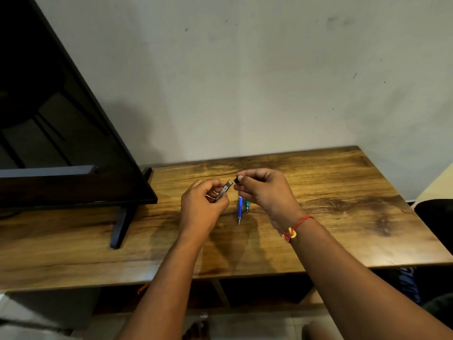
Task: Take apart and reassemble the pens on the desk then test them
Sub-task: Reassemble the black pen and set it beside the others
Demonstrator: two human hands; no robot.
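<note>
My left hand [203, 207] grips a dark grey pen barrel [224, 190], tilted with its open end up and to the right. My right hand [264, 190] pinches a small black pen piece [236, 180] just beyond that open end, a narrow gap between the two. Below my hands a blue pen [239, 209] lies on the wooden desk [331, 217] with its tip toward me. A green pen [247, 205] lies beside it on the right, partly hidden by my right hand.
A large dark monitor [61, 133] stands at the left of the desk, one black foot [121, 224] reaching toward the front edge. A grey wall rises behind the desk. A dark object [434, 212] sits past the desk's right edge.
</note>
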